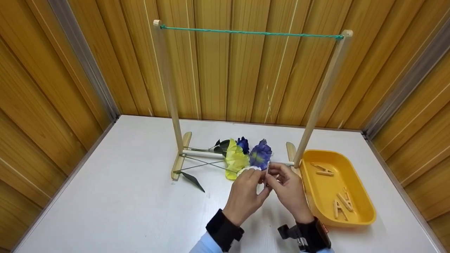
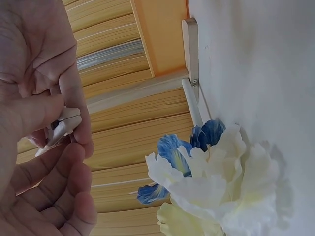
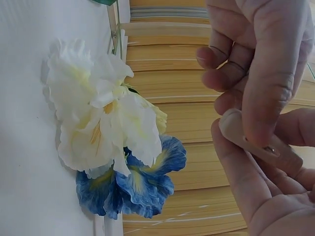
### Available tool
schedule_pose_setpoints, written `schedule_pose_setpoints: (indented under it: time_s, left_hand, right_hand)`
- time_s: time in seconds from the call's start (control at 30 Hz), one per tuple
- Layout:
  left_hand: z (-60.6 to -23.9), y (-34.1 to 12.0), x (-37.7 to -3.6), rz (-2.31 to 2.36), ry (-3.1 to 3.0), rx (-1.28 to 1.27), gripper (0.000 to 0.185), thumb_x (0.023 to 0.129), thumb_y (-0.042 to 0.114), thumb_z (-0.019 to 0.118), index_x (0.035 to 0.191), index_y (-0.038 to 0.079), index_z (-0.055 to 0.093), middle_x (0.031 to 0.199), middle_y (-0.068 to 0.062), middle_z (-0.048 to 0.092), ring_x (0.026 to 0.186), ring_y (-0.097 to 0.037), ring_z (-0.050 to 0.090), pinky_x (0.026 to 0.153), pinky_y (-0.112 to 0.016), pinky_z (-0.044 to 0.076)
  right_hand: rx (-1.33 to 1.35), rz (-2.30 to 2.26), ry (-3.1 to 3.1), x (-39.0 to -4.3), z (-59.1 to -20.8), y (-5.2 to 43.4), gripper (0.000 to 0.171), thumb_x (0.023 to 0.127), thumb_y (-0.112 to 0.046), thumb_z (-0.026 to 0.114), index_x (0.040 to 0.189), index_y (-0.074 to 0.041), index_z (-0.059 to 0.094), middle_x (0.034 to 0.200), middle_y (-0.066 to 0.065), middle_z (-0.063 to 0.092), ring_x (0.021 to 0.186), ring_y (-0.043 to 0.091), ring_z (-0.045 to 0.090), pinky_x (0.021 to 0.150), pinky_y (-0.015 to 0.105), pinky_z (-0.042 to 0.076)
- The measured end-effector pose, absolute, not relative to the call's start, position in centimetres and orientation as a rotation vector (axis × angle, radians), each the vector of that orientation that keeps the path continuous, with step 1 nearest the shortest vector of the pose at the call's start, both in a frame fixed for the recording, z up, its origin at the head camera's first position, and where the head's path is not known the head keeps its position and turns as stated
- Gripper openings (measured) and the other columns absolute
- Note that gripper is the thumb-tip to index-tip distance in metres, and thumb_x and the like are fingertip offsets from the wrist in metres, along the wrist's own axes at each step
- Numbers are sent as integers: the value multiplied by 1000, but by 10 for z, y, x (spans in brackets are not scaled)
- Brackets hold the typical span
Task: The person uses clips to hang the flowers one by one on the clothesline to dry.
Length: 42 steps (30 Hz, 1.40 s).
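A light wooden clothespin [image 3: 261, 145] is between my two hands, low in front of the flowers. My left hand [image 1: 246, 191] pinches it with thumb and fingers. From the other side, my right hand [image 1: 290, 189] grips it too, so fingers of both hands cover part of it. Up close in the left wrist view, the end of the clothespin [image 2: 66, 125] shows between thumb and fingers. Just beyond the hands lie artificial flowers: a yellow one [image 1: 235, 160], a purple-blue one [image 1: 261, 154], a dark blue one [image 1: 243, 144] and a white one [image 3: 98, 108].
Over the table stands a wooden frame with a left post [image 1: 169, 95], a right post [image 1: 321, 102] and a green cord [image 1: 246, 32] strung between their tops. A yellow tray [image 1: 367, 207] at the right holds several clothespins. Flower stems and a leaf [image 1: 192, 181] reach the left foot.
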<state>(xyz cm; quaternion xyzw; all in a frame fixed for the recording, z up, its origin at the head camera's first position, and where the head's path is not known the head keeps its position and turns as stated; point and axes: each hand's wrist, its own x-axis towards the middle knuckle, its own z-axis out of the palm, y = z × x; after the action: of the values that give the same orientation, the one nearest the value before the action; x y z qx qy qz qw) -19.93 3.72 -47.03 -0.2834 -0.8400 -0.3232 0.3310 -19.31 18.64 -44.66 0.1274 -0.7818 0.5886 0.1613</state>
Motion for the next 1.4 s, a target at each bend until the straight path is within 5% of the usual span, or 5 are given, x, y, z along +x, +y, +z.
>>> schedule_pose_setpoints:
  time_s: [0.53,1.1,1.4]
  left_hand:
    - [-464,34,-197,-899,-2262,-751,12,94,11,75,104,8,69,93,-1,69,87,-14,64,75,-26,53]
    - [-463,34,-196,-859,-2290,-775,14,95,19,75,106,12,72,93,1,70,87,-11,65,75,-24,53]
    - [-462,16,-205,-848,-2361,-699,15,90,8,77,104,7,73,92,-4,69,86,-18,66,74,-29,55]
  right_hand:
    - [481,1801,-2291,-192,-438,202,41,87,16,71,127,15,61,114,28,66,94,6,70,79,20,59]
    - [480,1763,-2276,-190,-437,205,31,85,9,78,113,12,66,102,20,68,90,15,71,74,22,60]
    - [425,1740,-2241,-190,-435,208,30,82,15,77,110,9,68,98,18,70,84,10,70,72,21,60]
